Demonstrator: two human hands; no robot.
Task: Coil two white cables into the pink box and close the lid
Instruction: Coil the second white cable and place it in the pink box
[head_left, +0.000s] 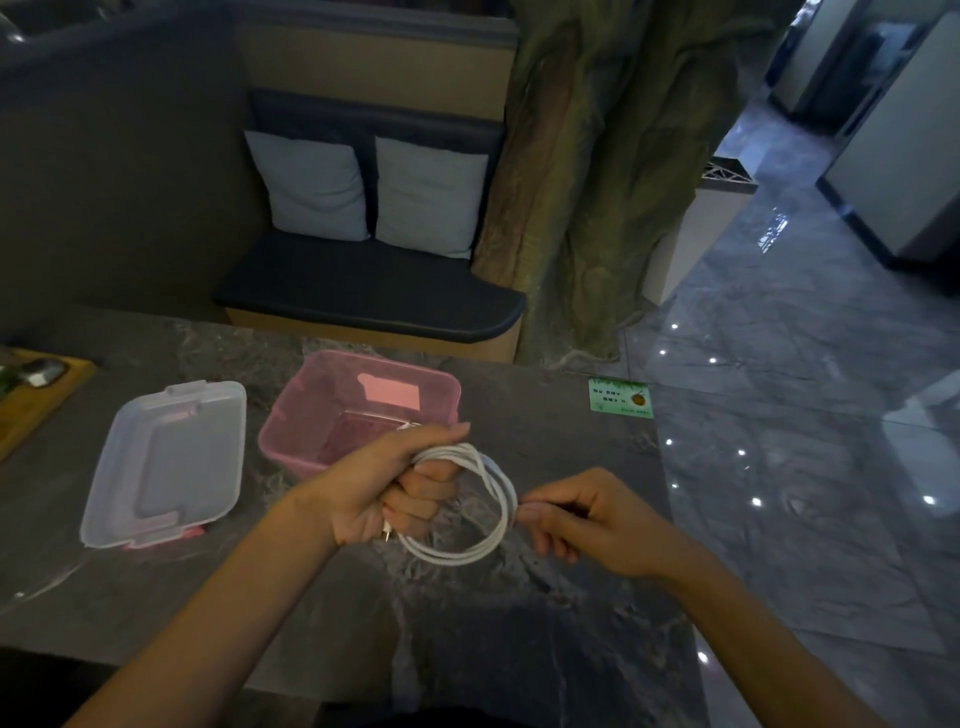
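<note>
A white cable (483, 540) hangs in several round loops just in front of the pink box (291, 421). My left hand (395, 488) is closed around the top of the loops, and a plug end pokes out below its palm. My right hand (587, 519) pinches the right side of the coil between thumb and fingers. The pink box stands open on the grey stone table (571, 457), and something pale shows inside it near the left hand, though I cannot tell what it is. The clear lid (166, 462) lies flat to the left of the box.
A wooden tray (31, 400) with small items sits at the table's left edge. A green card (621, 399) lies near the far right corner. Beyond the table are a cushioned bench (363, 291) with two pillows and a tree-like pillar (597, 182). Glossy floor lies to the right.
</note>
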